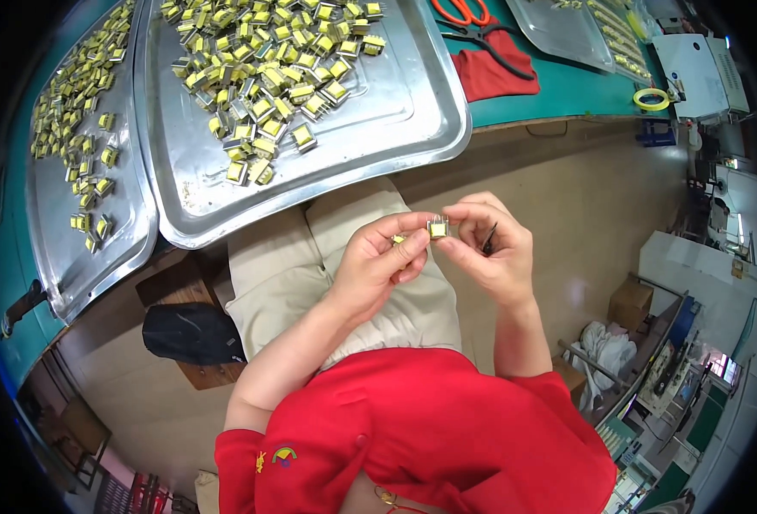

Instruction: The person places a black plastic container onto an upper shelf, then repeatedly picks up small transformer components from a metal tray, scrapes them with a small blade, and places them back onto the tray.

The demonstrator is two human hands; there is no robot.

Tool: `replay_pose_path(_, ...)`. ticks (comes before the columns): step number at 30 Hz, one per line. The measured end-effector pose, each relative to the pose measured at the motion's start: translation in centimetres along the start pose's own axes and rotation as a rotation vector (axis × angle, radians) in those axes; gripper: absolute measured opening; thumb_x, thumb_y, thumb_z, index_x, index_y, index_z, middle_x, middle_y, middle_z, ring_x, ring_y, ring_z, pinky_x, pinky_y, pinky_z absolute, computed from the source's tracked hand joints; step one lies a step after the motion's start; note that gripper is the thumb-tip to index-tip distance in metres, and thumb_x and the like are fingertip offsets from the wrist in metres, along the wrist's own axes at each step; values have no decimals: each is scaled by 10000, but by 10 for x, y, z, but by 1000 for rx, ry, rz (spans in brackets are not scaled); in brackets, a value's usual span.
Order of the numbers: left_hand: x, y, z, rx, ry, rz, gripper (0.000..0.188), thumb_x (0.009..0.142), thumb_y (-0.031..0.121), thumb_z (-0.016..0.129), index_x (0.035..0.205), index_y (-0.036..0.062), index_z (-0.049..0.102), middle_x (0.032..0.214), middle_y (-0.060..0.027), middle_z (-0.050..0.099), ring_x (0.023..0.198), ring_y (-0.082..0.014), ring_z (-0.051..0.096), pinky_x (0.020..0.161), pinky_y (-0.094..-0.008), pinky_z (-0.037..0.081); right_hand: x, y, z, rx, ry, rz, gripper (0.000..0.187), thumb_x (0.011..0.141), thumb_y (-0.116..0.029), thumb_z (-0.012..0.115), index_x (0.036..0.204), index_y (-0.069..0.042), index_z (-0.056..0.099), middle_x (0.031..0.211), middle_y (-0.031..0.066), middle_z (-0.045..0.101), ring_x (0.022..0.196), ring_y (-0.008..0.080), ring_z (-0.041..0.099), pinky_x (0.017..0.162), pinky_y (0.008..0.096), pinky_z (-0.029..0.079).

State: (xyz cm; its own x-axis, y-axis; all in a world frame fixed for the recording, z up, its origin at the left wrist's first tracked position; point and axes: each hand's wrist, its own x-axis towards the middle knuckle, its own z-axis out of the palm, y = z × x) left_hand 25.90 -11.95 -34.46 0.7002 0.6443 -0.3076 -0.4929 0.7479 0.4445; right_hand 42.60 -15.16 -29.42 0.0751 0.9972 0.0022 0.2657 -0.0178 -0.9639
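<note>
Over my lap, a small transformer (438, 230) with yellow tape and metal pins is held between the fingertips of both hands. My left hand (374, 261) pinches it from the left, thumb and forefinger closed. A second bit of yellow (398, 241), seemingly another transformer, shows among the left fingers. My right hand (494, 248) closes on the held transformer from the right with thumb and forefinger. A thin dark tool (489, 239) is tucked in the curled right fingers; its kind is mostly hidden.
A metal tray (395, 137) heaped with similar transformers stands on the green table (558, 103) ahead. Another tray (134, 214) of them is at left. Black-handled pliers (502, 56) and orange-handled scissors (461, 12) lie by a red cloth (490, 81). Yellow tape (651, 99) sits at right.
</note>
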Motion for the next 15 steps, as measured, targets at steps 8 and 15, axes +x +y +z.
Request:
replay_pose_path(8,2,0,-2,8,2,5,255,913,133,559,1137,15,583,987,-33,613,591,-51,427,482,-182,315,-2,7,0,79,14,12,313,721,106,684,1022,54,614,913,40,507,626,37,405,541,180,324)
replay_pose_path(15,2,2,-1,13,18,8,250,906,128,572,1132,21,578,951,-21,617,595,-48,445,484,-176,320,-2,7,2,69,27,26,304,722,94,696,1014,56,620,889,35,503,637,38,413,546,176,334)
